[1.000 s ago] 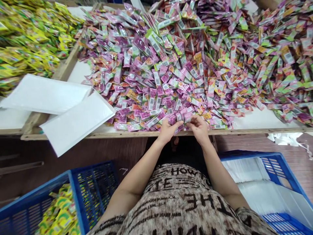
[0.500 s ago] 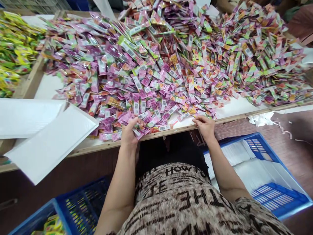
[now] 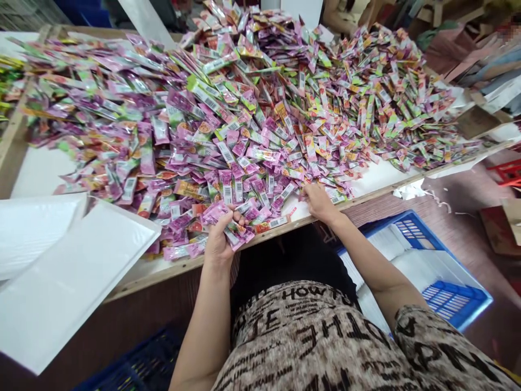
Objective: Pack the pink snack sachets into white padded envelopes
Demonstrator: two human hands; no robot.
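Observation:
A broad heap of small pink and purple snack packets covers the table in front of me. My left hand is closed around several of these packets at the table's front edge; pink ends and a barcode stick out past the fingers. Further right, my right hand reaches in at the heap's near edge with its fingers bent together. Its fingertips touch the packets there, and whether they pinch one is hidden. Between the hands, a red and white packet lies along the wooden edge.
White padded envelopes overlap at the table's left. A wooden rim borders the table. On the floor to the right, a blue crate holds white sheets or envelopes. Other people's arms show at the far right.
My right hand has moved left and inward, from the wooden rim to the packets. The left hand still grips its packets. The view has swung a little to the right.

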